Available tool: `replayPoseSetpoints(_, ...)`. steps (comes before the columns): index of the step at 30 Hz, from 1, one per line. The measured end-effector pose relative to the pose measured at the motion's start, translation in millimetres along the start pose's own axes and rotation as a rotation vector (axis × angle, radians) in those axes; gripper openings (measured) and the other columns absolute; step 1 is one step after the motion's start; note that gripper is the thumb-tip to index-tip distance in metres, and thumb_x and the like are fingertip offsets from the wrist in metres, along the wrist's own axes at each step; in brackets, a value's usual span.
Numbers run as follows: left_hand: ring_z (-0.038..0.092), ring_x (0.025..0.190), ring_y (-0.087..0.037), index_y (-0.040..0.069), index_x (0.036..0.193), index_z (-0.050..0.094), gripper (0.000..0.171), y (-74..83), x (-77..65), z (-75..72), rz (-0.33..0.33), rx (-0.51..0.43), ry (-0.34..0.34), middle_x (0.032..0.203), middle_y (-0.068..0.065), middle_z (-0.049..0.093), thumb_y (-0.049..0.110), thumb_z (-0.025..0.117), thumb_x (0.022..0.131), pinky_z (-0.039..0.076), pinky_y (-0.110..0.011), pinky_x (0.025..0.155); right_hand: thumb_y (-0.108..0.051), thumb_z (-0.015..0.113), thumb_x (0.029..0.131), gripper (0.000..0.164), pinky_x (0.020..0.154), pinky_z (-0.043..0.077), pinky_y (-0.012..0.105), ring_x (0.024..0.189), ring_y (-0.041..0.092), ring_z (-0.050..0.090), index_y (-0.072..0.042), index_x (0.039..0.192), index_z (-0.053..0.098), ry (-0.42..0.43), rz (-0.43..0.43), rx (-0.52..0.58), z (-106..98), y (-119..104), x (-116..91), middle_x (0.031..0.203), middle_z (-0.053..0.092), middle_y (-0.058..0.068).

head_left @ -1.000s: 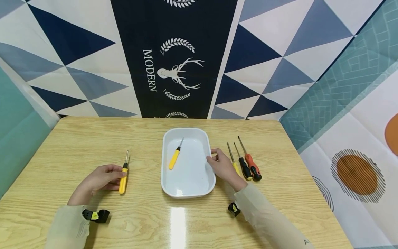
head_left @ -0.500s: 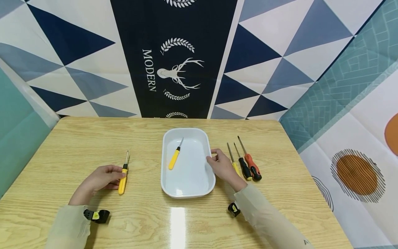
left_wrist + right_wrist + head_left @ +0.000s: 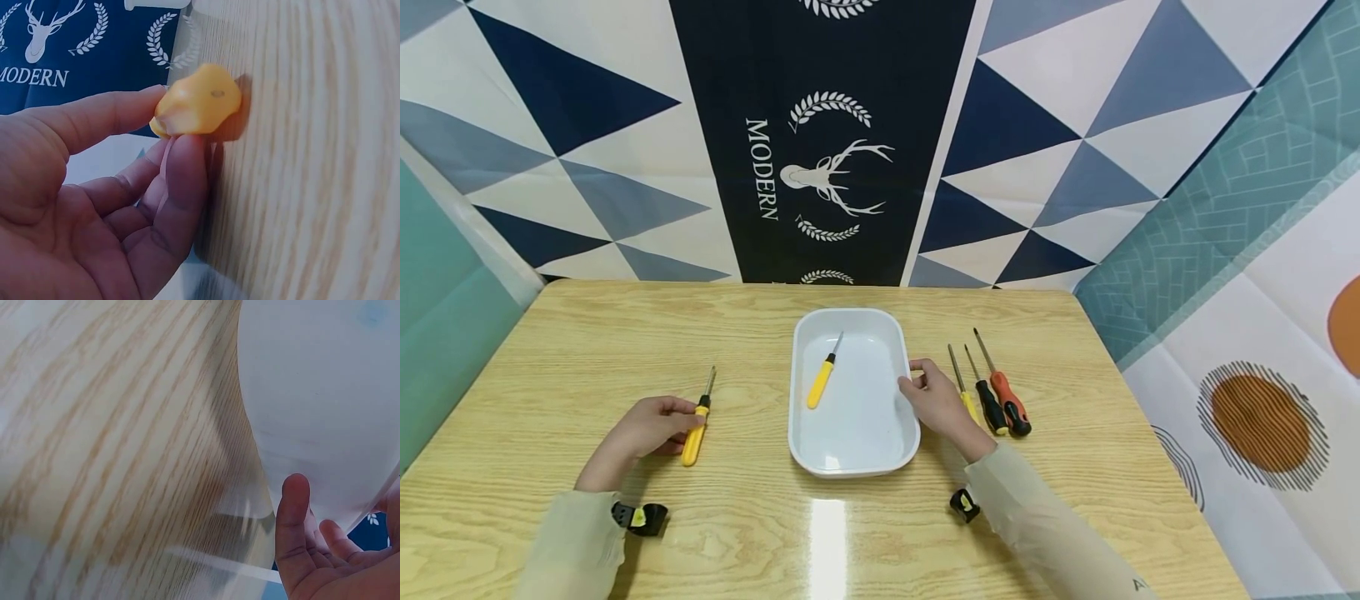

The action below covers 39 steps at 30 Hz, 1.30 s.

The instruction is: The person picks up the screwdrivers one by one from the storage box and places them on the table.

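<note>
My left hand point(image 3: 651, 433) pinches a yellow-handled screwdriver point(image 3: 693, 442) between thumb and fingers, left of the tray. Its metal shaft points toward the back of the table. From the left wrist, the screwdriver's handle point(image 3: 200, 103) is seen end-on, close to the tabletop. On the right long side of a white tray point(image 3: 865, 425), my right hand point(image 3: 942, 407) grips the rim. In the right wrist view its fingers point(image 3: 292, 515) lie along the tray's outer wall point(image 3: 319, 412). Inside the tray rests another yellow-handled screwdriver point(image 3: 822, 383), lying at a slant.
Right of the right hand lie three screwdrivers: a yellow one point(image 3: 967, 404), partly hidden by the hand, a black one point(image 3: 992, 408) and a red-and-black one point(image 3: 1011, 400). The wooden table point(image 3: 722, 550) meets a patterned wall covering point(image 3: 850, 50) at the back.
The screwdriver in my left hand has tilted slightly, its tip shifting a little to the right. The left forearm has moved slightly right. My right hand and the tray stay put.
</note>
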State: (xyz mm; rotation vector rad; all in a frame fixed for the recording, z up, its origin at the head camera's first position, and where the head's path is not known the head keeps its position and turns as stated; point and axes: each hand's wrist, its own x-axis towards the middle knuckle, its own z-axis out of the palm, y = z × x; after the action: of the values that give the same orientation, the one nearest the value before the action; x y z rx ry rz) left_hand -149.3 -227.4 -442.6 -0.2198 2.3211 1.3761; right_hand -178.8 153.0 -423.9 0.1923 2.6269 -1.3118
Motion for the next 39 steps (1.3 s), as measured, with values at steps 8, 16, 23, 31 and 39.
replayPoseSetpoints(8,0.054,0.071,-0.013,-0.008,0.118,0.043,0.050,0.0,-0.2,-0.2,0.021,0.011,0.020,0.088,-0.008,0.057,0.024,0.059,0.083,0.052,-0.027,0.062,-0.029,0.051,0.088,0.036,0.050,0.045,0.024,0.063,0.016,0.051,-0.014,0.120,0.046,0.000,0.003,0.004,-0.2,-0.3,-0.6,0.086,0.054,0.008)
replayPoseSetpoints(16,0.053,0.070,-0.014,-0.006,0.113,0.046,0.044,1.3,-0.8,0.3,0.024,0.013,0.024,0.083,-0.005,0.056,0.024,0.059,0.083,0.051,-0.027,0.062,-0.029,0.051,0.088,0.035,0.049,0.043,0.024,0.062,0.016,0.049,-0.013,0.119,0.046,0.009,-0.012,-0.001,-0.2,0.3,-0.4,0.085,0.053,0.008)
replayPoseSetpoints(23,0.053,0.071,-0.014,-0.006,0.113,0.046,0.046,0.9,-2.2,0.4,0.027,0.031,0.031,0.085,-0.007,0.056,0.026,0.059,0.083,0.051,-0.027,0.062,-0.031,0.050,0.088,0.034,0.050,0.044,0.024,0.064,0.016,0.050,-0.015,0.118,0.046,0.006,-0.001,-0.010,0.0,0.2,0.0,0.085,0.054,0.007)
replayPoseSetpoints(31,0.054,0.071,-0.014,-0.005,0.116,0.045,0.050,-0.3,-3.1,-1.6,0.024,0.042,0.025,0.087,-0.006,0.056,0.030,0.059,0.083,0.050,-0.028,0.061,-0.030,0.050,0.089,0.035,0.051,0.044,0.024,0.066,0.016,0.051,-0.014,0.119,0.046,0.002,0.002,-0.010,-0.1,-0.9,-0.6,0.086,0.054,0.008)
replayPoseSetpoints(39,0.057,0.072,-0.014,-0.005,0.118,0.044,0.054,-1.4,-6.8,-4.9,0.009,0.054,0.026,0.092,-0.009,0.058,0.033,0.059,0.083,0.050,-0.028,0.062,-0.030,0.050,0.089,0.034,0.052,0.044,0.024,0.067,0.017,0.051,-0.014,0.119,0.046,0.008,0.003,-0.012,0.4,-1.8,-1.1,0.085,0.054,0.008)
